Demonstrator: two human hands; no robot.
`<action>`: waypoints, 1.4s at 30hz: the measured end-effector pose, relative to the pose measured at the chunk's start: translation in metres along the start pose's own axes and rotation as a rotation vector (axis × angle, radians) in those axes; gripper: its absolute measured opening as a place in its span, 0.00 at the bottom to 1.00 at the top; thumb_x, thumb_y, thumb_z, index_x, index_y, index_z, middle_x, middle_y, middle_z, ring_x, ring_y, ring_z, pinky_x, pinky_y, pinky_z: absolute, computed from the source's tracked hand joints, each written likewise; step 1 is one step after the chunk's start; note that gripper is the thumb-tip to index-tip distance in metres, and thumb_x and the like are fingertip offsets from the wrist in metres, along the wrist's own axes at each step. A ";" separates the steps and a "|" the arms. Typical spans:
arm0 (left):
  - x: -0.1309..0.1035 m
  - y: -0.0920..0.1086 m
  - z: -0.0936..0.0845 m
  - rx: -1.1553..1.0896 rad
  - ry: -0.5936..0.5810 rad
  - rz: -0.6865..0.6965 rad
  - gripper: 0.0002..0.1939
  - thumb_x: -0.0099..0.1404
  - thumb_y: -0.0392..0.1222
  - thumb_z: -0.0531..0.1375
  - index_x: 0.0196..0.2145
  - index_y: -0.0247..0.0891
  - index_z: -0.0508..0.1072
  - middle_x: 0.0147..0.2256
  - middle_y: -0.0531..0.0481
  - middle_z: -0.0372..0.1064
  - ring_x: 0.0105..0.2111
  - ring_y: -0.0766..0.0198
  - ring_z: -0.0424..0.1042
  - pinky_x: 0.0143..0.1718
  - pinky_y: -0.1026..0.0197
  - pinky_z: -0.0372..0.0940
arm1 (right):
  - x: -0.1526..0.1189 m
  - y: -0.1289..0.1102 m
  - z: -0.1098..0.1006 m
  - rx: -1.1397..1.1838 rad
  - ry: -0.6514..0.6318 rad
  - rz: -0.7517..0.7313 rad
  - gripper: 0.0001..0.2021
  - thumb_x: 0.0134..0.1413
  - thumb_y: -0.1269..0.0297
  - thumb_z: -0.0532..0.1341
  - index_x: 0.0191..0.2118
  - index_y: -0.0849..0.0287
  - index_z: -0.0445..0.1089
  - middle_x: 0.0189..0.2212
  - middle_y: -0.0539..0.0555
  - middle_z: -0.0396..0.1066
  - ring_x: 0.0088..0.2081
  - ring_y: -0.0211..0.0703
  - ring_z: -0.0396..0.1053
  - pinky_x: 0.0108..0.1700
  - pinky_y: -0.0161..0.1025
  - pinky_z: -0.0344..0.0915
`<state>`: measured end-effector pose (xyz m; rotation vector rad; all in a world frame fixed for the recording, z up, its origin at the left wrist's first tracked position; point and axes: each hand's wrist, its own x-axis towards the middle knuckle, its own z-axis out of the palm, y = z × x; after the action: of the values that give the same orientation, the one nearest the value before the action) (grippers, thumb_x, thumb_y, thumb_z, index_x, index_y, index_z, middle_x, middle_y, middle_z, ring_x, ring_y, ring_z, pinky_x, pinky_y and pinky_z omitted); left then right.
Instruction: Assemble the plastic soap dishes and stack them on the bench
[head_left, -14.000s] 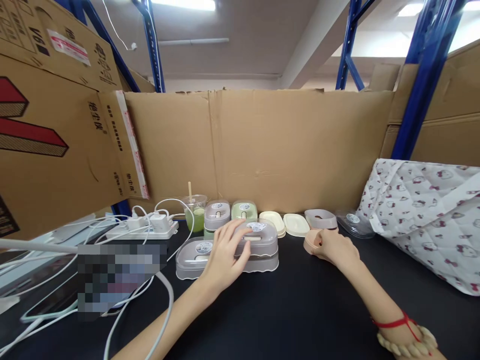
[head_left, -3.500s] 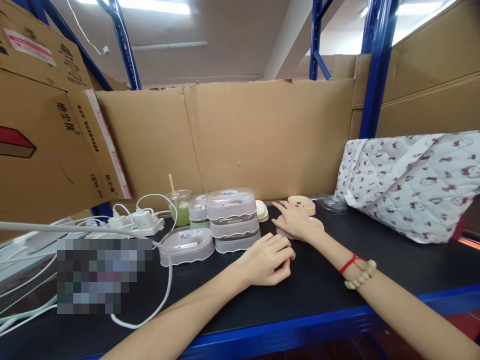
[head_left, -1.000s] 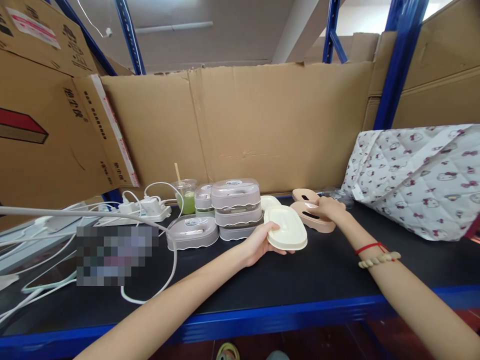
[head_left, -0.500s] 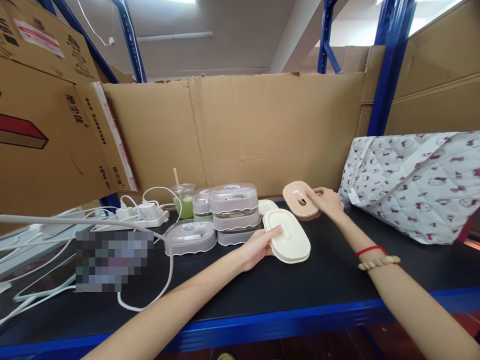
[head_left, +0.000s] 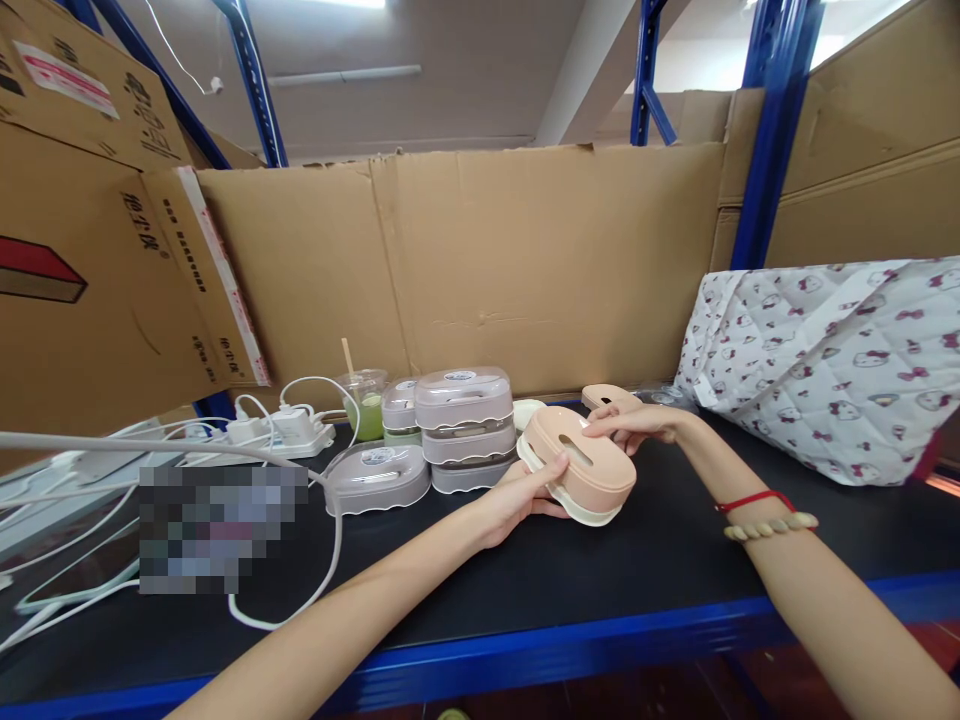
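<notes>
Tilted above the black shelf top, a cream oval plastic base is in my left hand, gripped at its left edge with the thumb on top. A peach oval plastic cover with a slot sits over the base, and my left thumb reaches onto it. My right hand has its fingertips on the far rim of this cover, near the slot. Just behind that hand lies another peach oval cover. Part of a cream oval piece shows behind the held pieces.
Left of my hands stand several stacked grey boxes with clear lids. Beyond them is a cup of green drink with a straw. White cables and a power strip lie left. A patterned quilted bag stands right.
My right hand has brought a peach cover left and toward me, onto the cream base in my left hand. Another peach cover stays behind. The left hand has hardly moved.
</notes>
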<state>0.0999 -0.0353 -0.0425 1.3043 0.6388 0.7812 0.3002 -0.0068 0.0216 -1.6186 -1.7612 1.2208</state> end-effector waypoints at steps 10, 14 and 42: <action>-0.004 0.006 0.002 -0.025 -0.001 -0.023 0.26 0.42 0.41 0.64 0.42 0.39 0.70 0.39 0.47 0.73 0.36 0.60 0.69 0.35 0.60 0.64 | -0.002 -0.004 0.010 0.042 0.011 -0.105 0.20 0.33 0.52 0.70 0.32 0.56 0.67 0.30 0.49 0.71 0.31 0.36 0.69 0.24 0.27 0.64; -0.005 0.006 0.002 -0.035 0.034 -0.034 0.26 0.41 0.38 0.61 0.42 0.40 0.68 0.36 0.50 0.71 0.35 0.61 0.68 0.35 0.61 0.63 | -0.003 -0.006 0.020 0.092 -0.032 -0.115 0.19 0.36 0.53 0.69 0.32 0.57 0.66 0.32 0.50 0.72 0.36 0.39 0.70 0.33 0.32 0.69; -0.016 0.005 0.004 0.301 0.536 0.733 0.23 0.59 0.51 0.54 0.50 0.42 0.61 0.44 0.47 0.69 0.51 0.53 0.63 0.50 0.57 0.58 | -0.006 -0.024 0.065 0.176 0.316 -0.889 0.26 0.41 0.40 0.59 0.41 0.55 0.69 0.38 0.54 0.73 0.40 0.45 0.70 0.40 0.41 0.66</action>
<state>0.0924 -0.0503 -0.0376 1.6396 0.7171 1.7247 0.2353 -0.0300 0.0100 -0.7037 -1.7754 0.6218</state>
